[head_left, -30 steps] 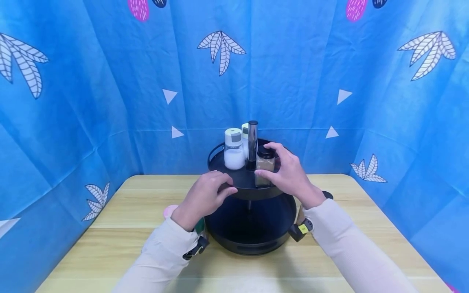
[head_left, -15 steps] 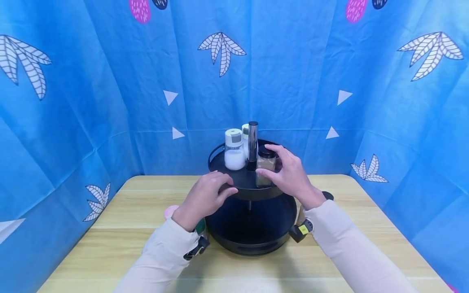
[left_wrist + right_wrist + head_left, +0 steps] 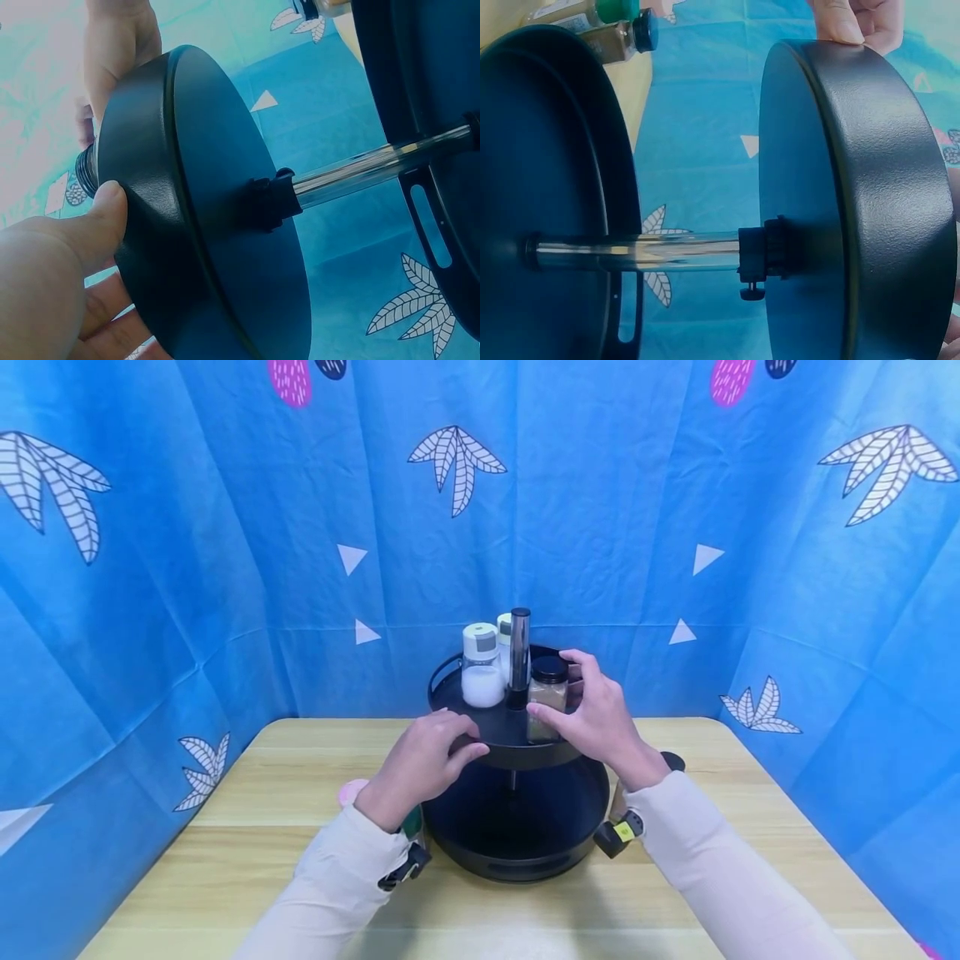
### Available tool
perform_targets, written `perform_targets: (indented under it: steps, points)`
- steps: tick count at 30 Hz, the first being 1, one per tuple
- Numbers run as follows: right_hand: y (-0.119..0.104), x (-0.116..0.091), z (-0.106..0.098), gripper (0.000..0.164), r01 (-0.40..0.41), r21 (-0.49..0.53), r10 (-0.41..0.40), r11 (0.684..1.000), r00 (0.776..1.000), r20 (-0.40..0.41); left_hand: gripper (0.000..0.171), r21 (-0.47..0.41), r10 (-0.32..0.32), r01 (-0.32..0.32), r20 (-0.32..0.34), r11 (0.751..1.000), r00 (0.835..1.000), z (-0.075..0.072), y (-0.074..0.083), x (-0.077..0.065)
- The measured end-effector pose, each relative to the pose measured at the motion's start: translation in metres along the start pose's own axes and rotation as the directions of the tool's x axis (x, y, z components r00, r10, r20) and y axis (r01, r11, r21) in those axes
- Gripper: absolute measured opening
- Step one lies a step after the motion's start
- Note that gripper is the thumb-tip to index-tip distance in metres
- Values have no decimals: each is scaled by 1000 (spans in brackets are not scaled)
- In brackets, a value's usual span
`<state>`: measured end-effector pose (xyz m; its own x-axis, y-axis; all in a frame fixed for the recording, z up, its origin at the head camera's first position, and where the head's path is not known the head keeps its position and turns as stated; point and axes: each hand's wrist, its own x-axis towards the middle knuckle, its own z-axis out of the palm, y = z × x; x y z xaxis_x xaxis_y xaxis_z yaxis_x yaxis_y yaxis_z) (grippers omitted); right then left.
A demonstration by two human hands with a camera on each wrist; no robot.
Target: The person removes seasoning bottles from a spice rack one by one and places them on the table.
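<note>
A black two-tier turntable rack has an upper tray [image 3: 517,755] and a lower tray [image 3: 517,868], joined by a metal post [image 3: 360,172]. My left hand [image 3: 423,760] pinches the upper tray's front-left rim, its thumb on the outer wall in the left wrist view. A square spice jar [image 3: 548,697] with a black lid and brown contents stands upright on that tray. Around it my right hand [image 3: 600,718] is loosely spread, the thumb across its front and the fingers at its right side. Whether the thumb touches the jar I cannot tell.
Two white-capped shakers [image 3: 483,668] with white contents stand on the upper tray's back left. A pink lid [image 3: 351,792] shows beside my left wrist. Bottles with green [image 3: 619,9] and black caps [image 3: 645,30] stand on the wooden table [image 3: 255,860]. A blue curtain [image 3: 585,527] surrounds it.
My right hand's index finger has lifted off the jar's lid and moved right, and the fingers have spread. The jar stays in place. My left hand has not moved.
</note>
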<state>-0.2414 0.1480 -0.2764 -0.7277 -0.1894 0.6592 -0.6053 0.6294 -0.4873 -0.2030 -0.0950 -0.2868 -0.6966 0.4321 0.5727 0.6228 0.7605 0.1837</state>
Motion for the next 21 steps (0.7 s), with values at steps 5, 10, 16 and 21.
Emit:
perform_targets:
  steps: [5, 10, 16, 21]
  points:
    - [-1, 0, -2, 78, -25, 3, 25, 1000, 1000, -2, 20, -2, -9, 9, 5, 1000, 1000, 1, 0, 1]
    - [-2, -1, -3, 76, -24, 3, 24, 1000, 1000, -6, 21, -4, 0, 0, 6, 1000, 1000, 2, 0, 2]
    - [-2, 0, -3, 75, -22, 16, 22, 1000, 1000, -6, 20, -1, -9, 9, 2, 1000, 1000, 0, -1, 1]
    - [-2, 0, -2, 75, -16, 14, 17, 1000, 1000, -16, 21, -11, -32, 32, 14, 999, 999, -1, -1, 3]
